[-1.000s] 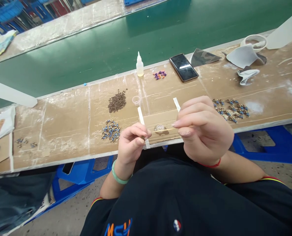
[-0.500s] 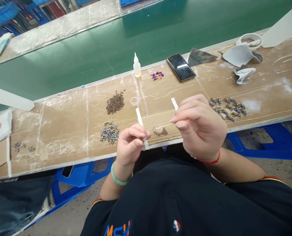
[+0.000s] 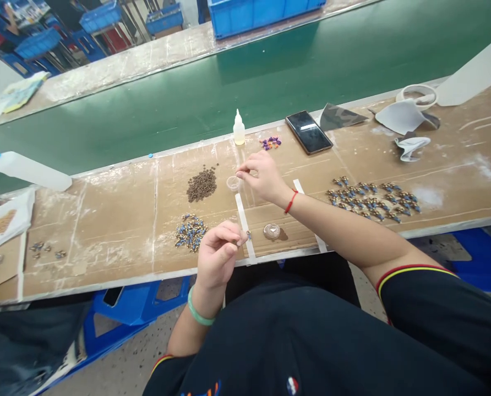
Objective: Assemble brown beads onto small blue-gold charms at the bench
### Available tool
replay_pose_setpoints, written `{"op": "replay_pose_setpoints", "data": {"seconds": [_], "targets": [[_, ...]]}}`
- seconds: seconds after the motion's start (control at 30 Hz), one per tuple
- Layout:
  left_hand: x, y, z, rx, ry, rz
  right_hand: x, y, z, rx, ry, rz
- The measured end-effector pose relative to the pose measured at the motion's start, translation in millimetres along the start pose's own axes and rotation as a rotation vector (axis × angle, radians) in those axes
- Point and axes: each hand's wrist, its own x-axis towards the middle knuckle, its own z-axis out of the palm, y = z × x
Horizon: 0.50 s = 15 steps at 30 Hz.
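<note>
My left hand (image 3: 221, 250) is closed in a pinch near the table's front edge. A small blue-and-gold piece (image 3: 249, 235) shows at its fingertips. My right hand (image 3: 262, 175) reaches forward, fingers pinched beside a small clear cup (image 3: 233, 183). The thin stick it held is hardly visible now, mostly hidden by the fingers. Between my forearms and the front edge lies a round clear lump (image 3: 272, 231) on cardboard. To the left are a pile of blue-and-gold pieces (image 3: 190, 232) and a heap of small brown discs (image 3: 202, 185).
A dropper bottle (image 3: 239, 131), purple-and-orange bits (image 3: 271, 143) and a phone (image 3: 309, 132) line the table's back. More blue-and-gold pieces (image 3: 373, 199) are spread at the right. A tape roll (image 3: 416, 96) sits far right. Behind runs a green belt (image 3: 167, 104).
My right hand has moved from the round clear lump, forward and left to the clear cup. My left hand stays pinched in about the same place. The camera view has tilted up slightly.
</note>
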Motion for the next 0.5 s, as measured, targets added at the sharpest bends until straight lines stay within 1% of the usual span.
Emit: {"op": "replay_pose_setpoints", "data": {"seconds": [0.07, 0.1, 0.17, 0.2, 0.27, 0.37, 0.43, 0.5], "targets": [[-1.6, 2.5, -4.4, 0.007, 0.022, 0.002, 4.3, 5.5, 10.5, -0.005, -0.028, 0.015], [-2.0, 3.7, -6.8, 0.01, 0.027, 0.006, 5.0, 6.8, 12.4, -0.007, -0.037, 0.024], [-1.7, 6.0, -11.7, 0.015, 0.034, 0.031, 4.8, 7.8, 8.2, -0.011, -0.038, 0.044], [-1.1, 7.0, -14.1, 0.02, 0.035, 0.05, 4.0, 7.9, 1.9, -0.016, -0.028, 0.056], [0.8, 8.2, -18.3, 0.031, 0.031, 0.082, 0.4, 8.6, -18.9, -0.032, 0.008, 0.084], [4.0, 7.6, -21.6, 0.039, 0.016, 0.093, -14.2, 11.9, -65.6, -0.059, 0.125, 0.093], [5.6, 5.7, -21.7, 0.037, 0.022, 0.089, -32.8, 15.5, -100.5, -0.086, 0.229, 0.096], [7.0, 3.2, -21.1, 0.035, 0.037, 0.084, -58.4, 17.7, -131.2, -0.133, 0.307, 0.143]]}}
